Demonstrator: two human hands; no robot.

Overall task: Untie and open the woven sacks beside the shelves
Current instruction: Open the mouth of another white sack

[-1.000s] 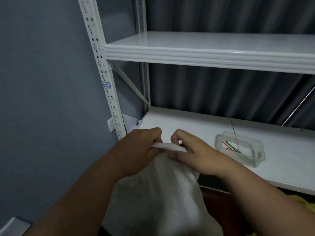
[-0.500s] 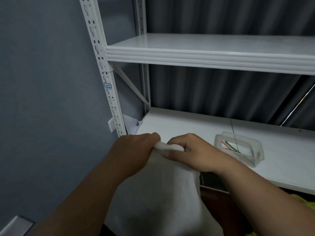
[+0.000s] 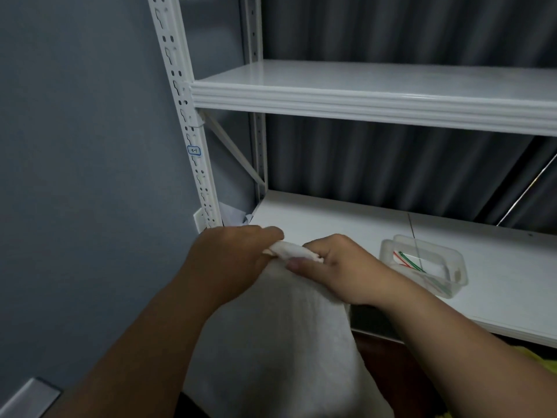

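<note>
light: dim, cool, soft | glare: faint on shelf (image 3: 376,86) | blur: slight | edges: wide-angle bend

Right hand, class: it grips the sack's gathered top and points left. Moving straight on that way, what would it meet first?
The right hand would most likely meet the left hand, which grips the same twisted neck of the sack just beside it; depth looks roughly equal.

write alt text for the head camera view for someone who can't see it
Both hands grip the bunched top of a white woven sack in front of a white metal shelving unit: the left hand and right hand each hold the twisted neck. A clear plastic container with coloured ties sits on the lower shelf.
</note>
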